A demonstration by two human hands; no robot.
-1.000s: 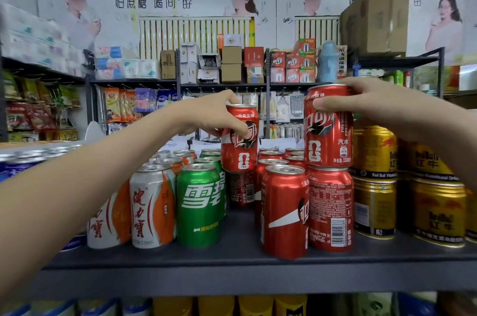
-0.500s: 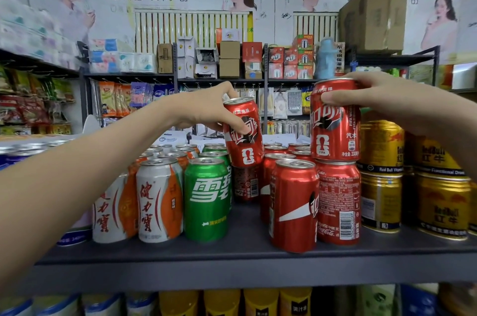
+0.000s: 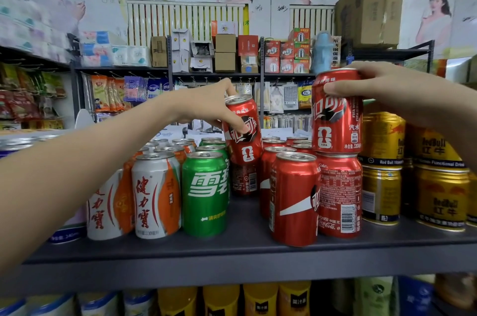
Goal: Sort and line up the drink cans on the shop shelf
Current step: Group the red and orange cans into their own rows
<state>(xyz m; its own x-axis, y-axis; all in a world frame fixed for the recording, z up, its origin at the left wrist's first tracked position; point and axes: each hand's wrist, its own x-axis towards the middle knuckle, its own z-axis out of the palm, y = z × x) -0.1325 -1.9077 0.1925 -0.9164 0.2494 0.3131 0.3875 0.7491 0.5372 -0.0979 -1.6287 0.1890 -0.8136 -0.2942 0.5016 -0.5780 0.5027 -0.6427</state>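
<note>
My left hand (image 3: pixel 206 106) grips a red cola can (image 3: pixel 244 135) by its upper part, tilted to the left, above another red can (image 3: pixel 244 178) deeper on the shelf. My right hand (image 3: pixel 387 93) grips a second red cola can (image 3: pixel 335 114) at its top; it stands upright on a lower red can (image 3: pixel 339 194). A front red can (image 3: pixel 294 199) stands just left of that stack. More red cans fill the rows behind. A green can (image 3: pixel 205 194) and white-and-orange cans (image 3: pixel 154 194) stand at the left.
Gold energy-drink cans (image 3: pixel 382 168) are stacked two high at the right. The dark grey shelf (image 3: pixel 232 261) has bare room in front of the cans. Blue cans sit at the far left. Bottles (image 3: pixel 258 300) fill the shelf below. Other shop racks stand behind.
The can in my left hand has tipped further left and stays lifted over the back cans. My right hand keeps its can on the stack. The view shifted slightly.
</note>
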